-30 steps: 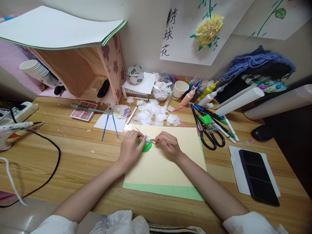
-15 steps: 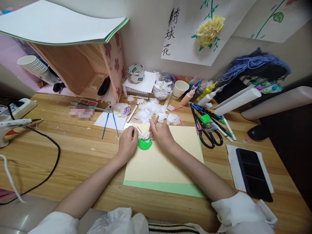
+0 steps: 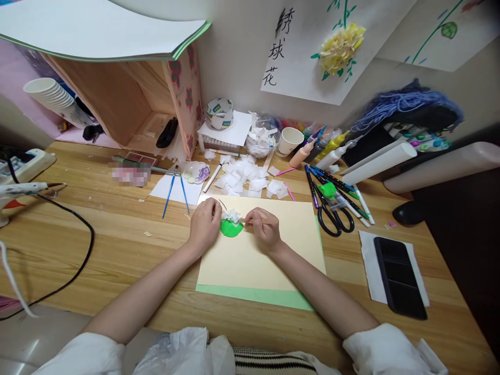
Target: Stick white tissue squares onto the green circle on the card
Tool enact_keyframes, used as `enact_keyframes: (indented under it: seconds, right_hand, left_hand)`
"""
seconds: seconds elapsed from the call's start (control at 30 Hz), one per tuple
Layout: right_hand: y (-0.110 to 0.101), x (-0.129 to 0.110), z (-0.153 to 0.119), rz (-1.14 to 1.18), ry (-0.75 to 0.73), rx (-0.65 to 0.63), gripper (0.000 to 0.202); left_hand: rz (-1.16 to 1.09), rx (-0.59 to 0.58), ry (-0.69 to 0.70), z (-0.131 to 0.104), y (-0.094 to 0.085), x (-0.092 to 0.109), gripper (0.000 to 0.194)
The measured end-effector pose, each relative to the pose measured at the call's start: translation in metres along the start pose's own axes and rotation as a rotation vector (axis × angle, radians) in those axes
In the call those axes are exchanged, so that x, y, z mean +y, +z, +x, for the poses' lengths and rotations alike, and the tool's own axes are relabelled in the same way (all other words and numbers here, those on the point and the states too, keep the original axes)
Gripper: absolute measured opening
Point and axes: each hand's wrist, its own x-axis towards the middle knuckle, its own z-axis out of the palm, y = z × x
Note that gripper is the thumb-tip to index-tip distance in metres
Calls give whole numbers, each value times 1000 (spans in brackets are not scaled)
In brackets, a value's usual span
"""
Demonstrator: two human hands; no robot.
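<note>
My right hand (image 3: 266, 229) is closed around a short brown wooden stick (image 3: 269, 221), whose tip points left at a flower of crumpled white tissue paper (image 3: 232, 215). The flower sits on the upper part of a bright green clay shape (image 3: 231, 228) on a cream sheet of paper (image 3: 261, 265). Resting at the sheet's left edge beside the flower, my left hand (image 3: 205, 224) has its fingers curled together. Whatever it may pinch is hidden. A thin dark line (image 3: 222, 204) shows above the flower.
Loose white tissue squares (image 3: 244, 174) lie beyond the sheet, before a bowl of more pieces (image 3: 262, 140) and a paper cup (image 3: 289, 139). Black-handled scissors (image 3: 330, 221) and pens are to the right, near a phone (image 3: 400, 278). Two blue brushes (image 3: 169, 195) lie left.
My right hand has moved slightly right and down, and the stick has swung from steep to nearly level. More of the white flower shows. My left hand stays about where it was.
</note>
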Motion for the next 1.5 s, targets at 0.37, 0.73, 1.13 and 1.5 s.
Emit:
enact_keyframes:
  seconds: [0.37,0.73,1.13,1.5]
  right_hand:
    - [1,1,3,57,142,17,39]
    - [3,0,4,191,304,75,43]
    - [5,1,5,199,215,3,42]
    - [7,6,7,165,229,101,44]
  left_hand:
    - [-6,0,-1,1,0,0,23]
    - [89,-6,0,9,1,0,29]
    - [178,37,34,11,3,-3,32]
    - [171,67,70,12,4,-6,32]
